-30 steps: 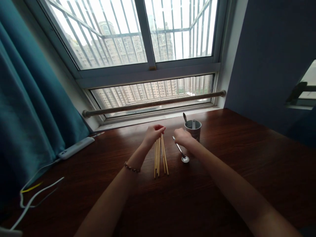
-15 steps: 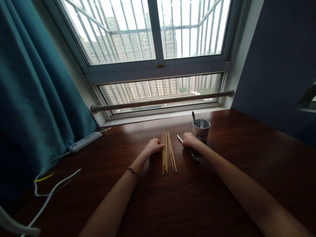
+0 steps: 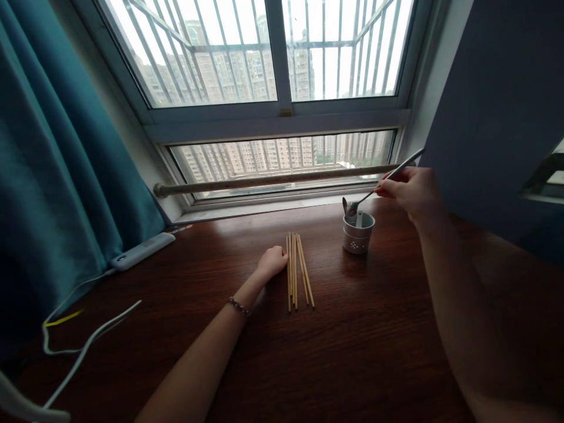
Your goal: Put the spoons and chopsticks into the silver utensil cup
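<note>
Dark wooden counter [image 3: 361,329] by the window: right hand [image 3: 412,191] pinches a spoon [image 3: 383,182] bowl-down over the small cup [image 3: 358,234], left hand [image 3: 273,261] curled empty beside the chopsticks [image 3: 297,270] — a clipped rim could tip that light cup.

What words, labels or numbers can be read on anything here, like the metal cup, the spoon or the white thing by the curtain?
None can be read.
metal cup: only punched dots, no lettering.
spoon in the right hand: no mark visible.
power strip: any marking too small to read.
chopsticks: plain.
</note>
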`<state>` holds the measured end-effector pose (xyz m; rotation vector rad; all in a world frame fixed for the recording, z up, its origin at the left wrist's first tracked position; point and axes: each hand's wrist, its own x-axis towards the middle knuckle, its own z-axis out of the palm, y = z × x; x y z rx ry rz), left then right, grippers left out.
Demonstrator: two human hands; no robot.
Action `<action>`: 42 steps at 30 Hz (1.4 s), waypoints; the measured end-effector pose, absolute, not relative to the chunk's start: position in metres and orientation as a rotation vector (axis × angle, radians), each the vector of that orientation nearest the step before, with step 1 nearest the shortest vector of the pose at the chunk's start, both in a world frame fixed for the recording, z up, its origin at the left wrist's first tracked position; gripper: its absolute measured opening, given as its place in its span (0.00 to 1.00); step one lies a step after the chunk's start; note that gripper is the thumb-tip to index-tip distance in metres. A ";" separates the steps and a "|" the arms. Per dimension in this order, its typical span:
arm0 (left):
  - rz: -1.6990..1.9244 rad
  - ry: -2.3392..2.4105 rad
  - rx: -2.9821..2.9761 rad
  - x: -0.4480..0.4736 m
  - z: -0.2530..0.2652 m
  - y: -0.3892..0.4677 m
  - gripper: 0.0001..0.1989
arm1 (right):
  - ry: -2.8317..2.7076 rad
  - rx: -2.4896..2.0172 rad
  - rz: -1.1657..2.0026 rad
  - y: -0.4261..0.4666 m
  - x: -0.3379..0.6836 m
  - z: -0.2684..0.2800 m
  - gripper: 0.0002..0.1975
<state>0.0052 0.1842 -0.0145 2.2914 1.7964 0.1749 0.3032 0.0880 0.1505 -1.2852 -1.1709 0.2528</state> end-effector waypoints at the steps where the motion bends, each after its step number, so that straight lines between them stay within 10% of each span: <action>1: 0.169 1.796 2.293 0.005 -0.014 0.184 0.12 | -1.139 -1.266 0.215 0.089 0.309 0.149 0.04; 42: 0.189 1.788 2.198 0.007 -0.008 0.180 0.11 | -1.833 -1.965 0.256 0.146 0.293 0.084 0.07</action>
